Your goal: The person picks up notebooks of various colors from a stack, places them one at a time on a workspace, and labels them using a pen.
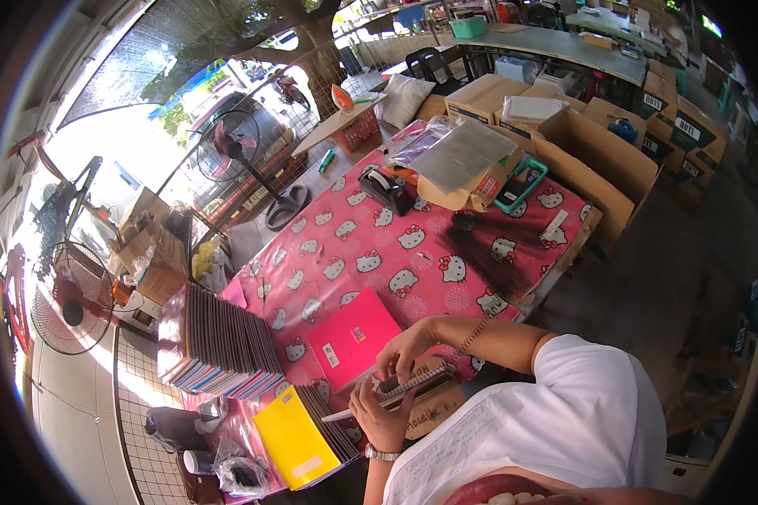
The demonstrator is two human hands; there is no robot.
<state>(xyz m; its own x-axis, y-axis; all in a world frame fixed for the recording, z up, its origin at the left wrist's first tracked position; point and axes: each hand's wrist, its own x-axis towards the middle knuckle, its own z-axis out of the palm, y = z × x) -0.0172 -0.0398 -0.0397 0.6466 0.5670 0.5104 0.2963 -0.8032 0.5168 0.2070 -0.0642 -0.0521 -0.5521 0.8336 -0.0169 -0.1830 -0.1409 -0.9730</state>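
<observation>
My left hand, with a watch at the wrist, grips a spiral notebook held on edge close to my body. My right hand has its fingers bent down at the notebook's bound edge; its fingertips are partly hidden, so what they pinch is unclear. A brown coil circles the right forearm. Just beyond my hands a pink notebook lies flat on the table. To the left, a yellow notebook tops a low pile, and a tall stack of spiral notebooks stands behind it.
A pink patterned cloth covers the table. Dark thin strands, a tape dispenser, a teal basket and clear plastic sheets lie at its far right. Cardboard boxes stand beyond. Fans are at the left.
</observation>
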